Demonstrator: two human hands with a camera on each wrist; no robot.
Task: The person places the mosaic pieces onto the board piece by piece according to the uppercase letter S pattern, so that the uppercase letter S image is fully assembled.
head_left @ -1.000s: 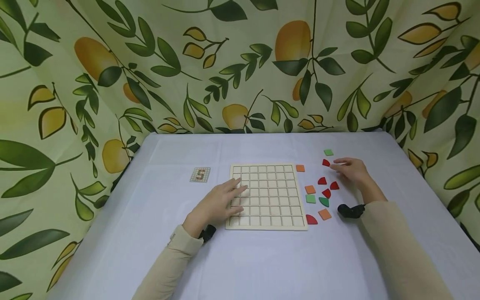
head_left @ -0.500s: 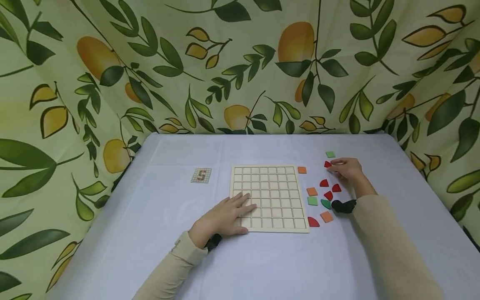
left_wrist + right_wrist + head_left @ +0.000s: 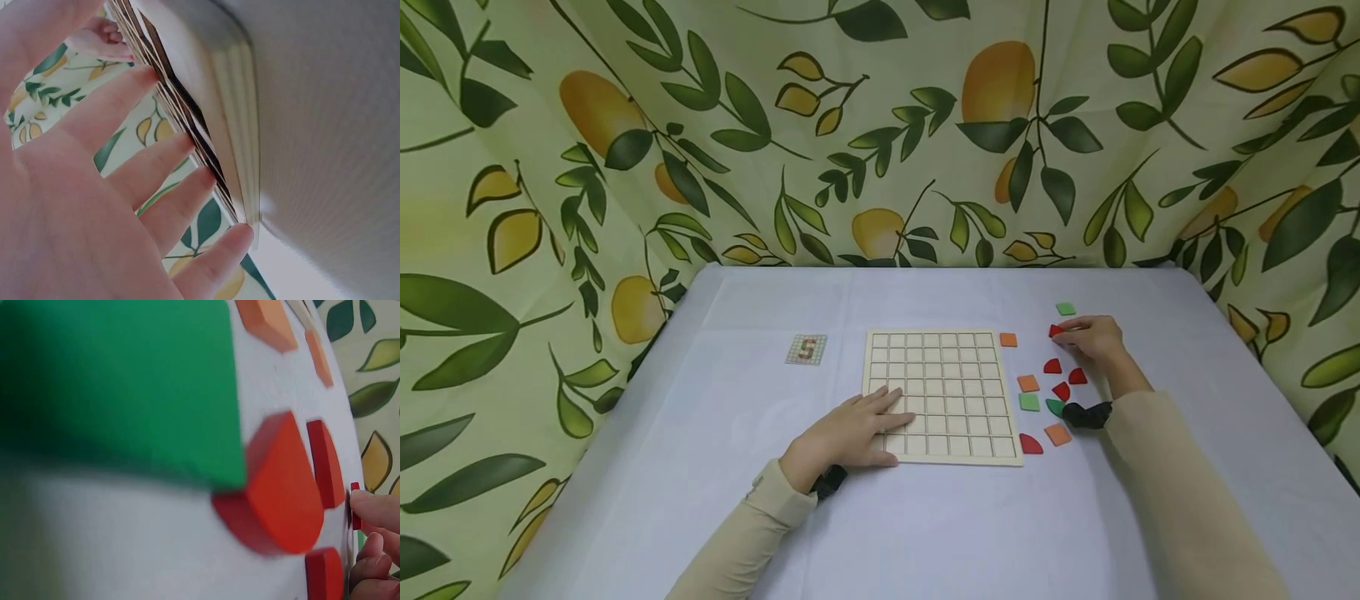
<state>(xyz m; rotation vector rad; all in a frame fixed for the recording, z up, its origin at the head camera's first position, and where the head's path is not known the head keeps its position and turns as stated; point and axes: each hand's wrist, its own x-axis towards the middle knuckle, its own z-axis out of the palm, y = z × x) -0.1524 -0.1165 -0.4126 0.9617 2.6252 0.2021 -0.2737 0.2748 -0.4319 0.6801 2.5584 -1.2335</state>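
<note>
My left hand [image 3: 850,432] lies with spread, straight fingers over the near left part of a pale wooden grid board [image 3: 955,375]. In the left wrist view its fingertips [image 3: 200,178] meet the board's grooved surface [image 3: 187,81]. To the right of the board, my right hand [image 3: 1096,340] pinches a small red quarter-circle tile [image 3: 1056,331] between thumb and fingers. The right wrist view shows that red tile [image 3: 355,509] on edge at the fingertips, the other fingers curled below. Closer to that camera lie another red quarter-circle tile [image 3: 287,494] and a large blurred green tile [image 3: 125,387].
Right of the board are several red quarter-circle tiles [image 3: 1053,367], orange square tiles [image 3: 1027,382], a light green square [image 3: 1029,402] and a dark green tile [image 3: 1055,407]. Another light green square [image 3: 1065,308] lies farther back. A small pattern card [image 3: 807,349] sits left of the board.
My left hand has slid from the board's left side toward its near left corner and settled there. My right fingers have closed around the red tile they were reaching at.
</note>
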